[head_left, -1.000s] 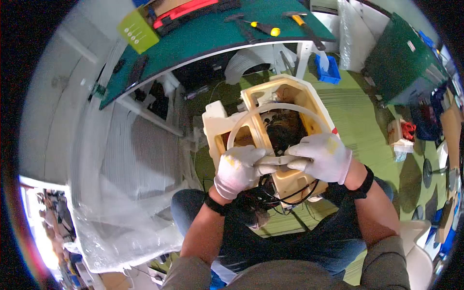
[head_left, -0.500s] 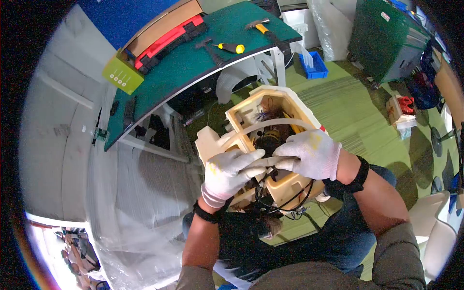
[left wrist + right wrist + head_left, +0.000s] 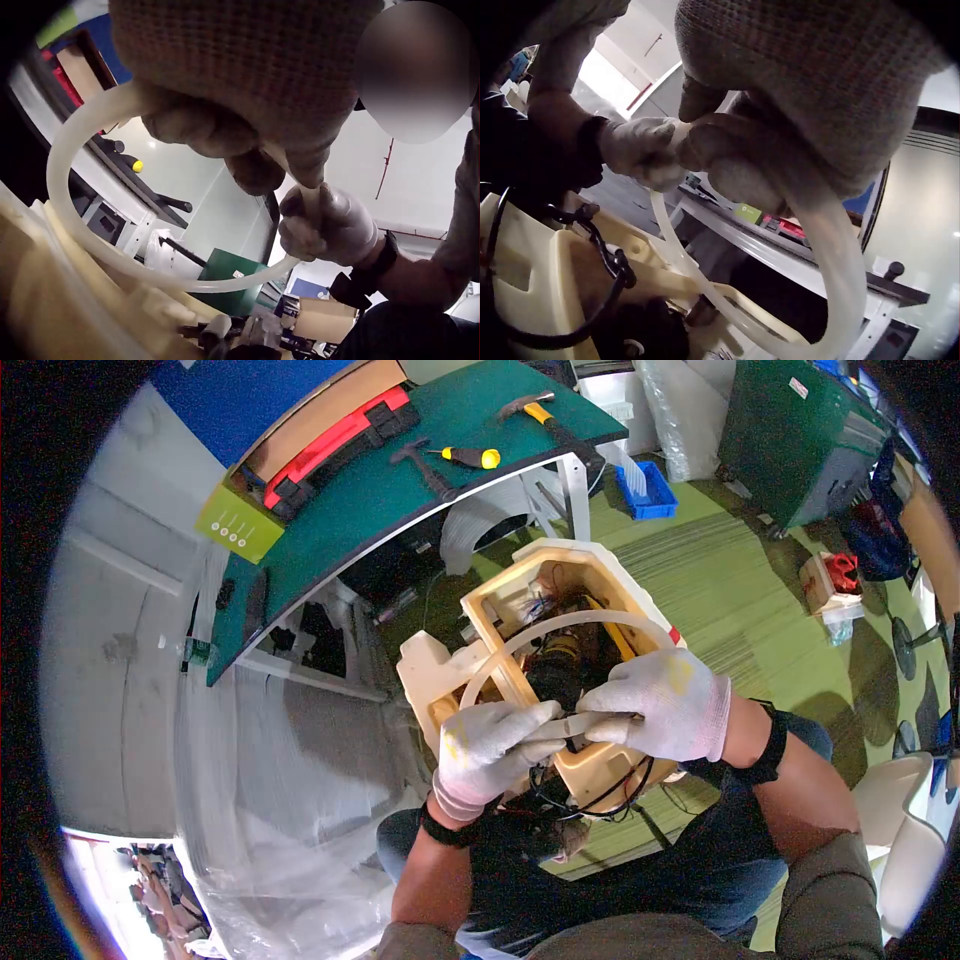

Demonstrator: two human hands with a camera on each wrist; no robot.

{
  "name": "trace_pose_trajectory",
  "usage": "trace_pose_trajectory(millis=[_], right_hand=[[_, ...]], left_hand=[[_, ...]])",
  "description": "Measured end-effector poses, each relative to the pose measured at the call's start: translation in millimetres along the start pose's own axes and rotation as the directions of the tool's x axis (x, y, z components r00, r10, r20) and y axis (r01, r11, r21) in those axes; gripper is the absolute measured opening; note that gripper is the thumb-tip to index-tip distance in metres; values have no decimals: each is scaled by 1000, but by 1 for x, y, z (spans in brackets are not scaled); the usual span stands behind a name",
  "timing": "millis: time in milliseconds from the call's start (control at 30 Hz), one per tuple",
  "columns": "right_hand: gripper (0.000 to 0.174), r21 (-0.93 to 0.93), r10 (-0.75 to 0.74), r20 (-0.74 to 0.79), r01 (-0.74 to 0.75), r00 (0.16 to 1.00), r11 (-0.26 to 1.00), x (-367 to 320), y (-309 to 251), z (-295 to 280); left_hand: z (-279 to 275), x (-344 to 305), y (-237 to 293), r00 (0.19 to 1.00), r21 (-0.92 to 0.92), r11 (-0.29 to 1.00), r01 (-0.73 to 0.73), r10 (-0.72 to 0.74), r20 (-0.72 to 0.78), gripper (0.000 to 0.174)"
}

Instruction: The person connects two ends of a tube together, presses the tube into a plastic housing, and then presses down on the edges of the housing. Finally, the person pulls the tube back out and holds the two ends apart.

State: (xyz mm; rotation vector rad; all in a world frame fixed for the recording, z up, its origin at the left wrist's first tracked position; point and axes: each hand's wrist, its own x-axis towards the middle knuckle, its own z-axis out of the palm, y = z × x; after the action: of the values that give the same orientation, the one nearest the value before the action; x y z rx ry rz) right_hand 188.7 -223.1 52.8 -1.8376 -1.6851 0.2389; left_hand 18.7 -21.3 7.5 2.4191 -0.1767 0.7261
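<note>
A translucent white plastic tube (image 3: 560,622) is bent into a wide loop above a cream plastic housing (image 3: 592,772). My white-gloved left hand (image 3: 488,754) grips one end of it. The other end is pinched by my gloved right hand (image 3: 660,705), and the two ends come together between the fingertips. In the left wrist view the tube (image 3: 64,169) curves from one hand round to the other; the right wrist view shows its thick bend (image 3: 841,270) close by. The joint itself is partly hidden by the fingers. Dark parts and wires (image 3: 560,660) fill the open housing below.
Black cables (image 3: 612,800) hang at the housing's near side. On the green-topped table (image 3: 350,510) lie a hammer (image 3: 540,412), a yellow-black screwdriver (image 3: 470,457) and a red toolbox (image 3: 335,448). A blue bin (image 3: 650,495) stands on the floor. Plastic-wrapped sheets (image 3: 290,760) are at the left.
The head view has shifted, bringing more of the table into sight. Both hands keep hold of the tube ends; the loop flattened half a second ago and now arches higher again.
</note>
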Motion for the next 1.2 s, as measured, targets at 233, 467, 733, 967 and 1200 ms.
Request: trace_pose_trajectory(millis=[233,467,733,967,1200], right_hand=[[22,-26,-31,-5,31,1000,999,7,-2,7],[21,-20,20,35,-20,999,1000,9,-1,7],[22,-42,-6,22,7,1000,999,7,2,7],[23,-2,3,31,-3,1000,1000,9,-3,2],[20,19,13,18,-13,1000,1000,13,-1,3]], left_hand=[[-6,-2,-10,998,49,997,54,-56,23,50],[-4,0,-3,984,9,989,146,-146,98,33],[-4,3,0,991,18,993,117,-118,71,33],[-4,3,-2,989,65,991,120,-125,77,41],[1,1,-11,988,-1,990,138,-138,66,40]])
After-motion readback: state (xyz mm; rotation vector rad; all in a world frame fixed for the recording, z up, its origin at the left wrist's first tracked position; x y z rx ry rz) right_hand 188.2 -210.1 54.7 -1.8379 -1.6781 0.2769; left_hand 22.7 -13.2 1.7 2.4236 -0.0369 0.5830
